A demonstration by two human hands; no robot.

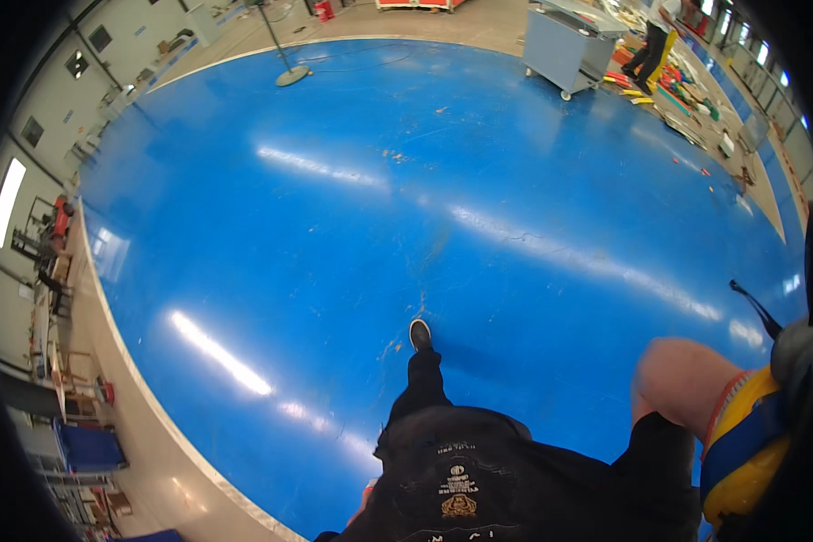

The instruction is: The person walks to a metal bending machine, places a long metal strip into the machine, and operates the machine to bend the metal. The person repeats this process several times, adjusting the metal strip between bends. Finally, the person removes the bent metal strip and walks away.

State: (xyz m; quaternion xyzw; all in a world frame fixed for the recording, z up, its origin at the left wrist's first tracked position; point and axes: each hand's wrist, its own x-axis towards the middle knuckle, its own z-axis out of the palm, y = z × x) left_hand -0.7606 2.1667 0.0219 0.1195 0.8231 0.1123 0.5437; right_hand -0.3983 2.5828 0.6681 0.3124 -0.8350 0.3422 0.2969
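The right arm (682, 384) hugs a yellow and blue thing (741, 452); its grip is hidden, so I cannot tell.

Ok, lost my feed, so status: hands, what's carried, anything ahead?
Left hand out of view. Right forearm against yellow-and-blue rounded object, hand hidden. Glossy blue floor ahead; grey wheeled cart far off right.

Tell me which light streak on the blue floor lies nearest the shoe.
The short streak left of the shoe; the other streaks lie farther up the floor.
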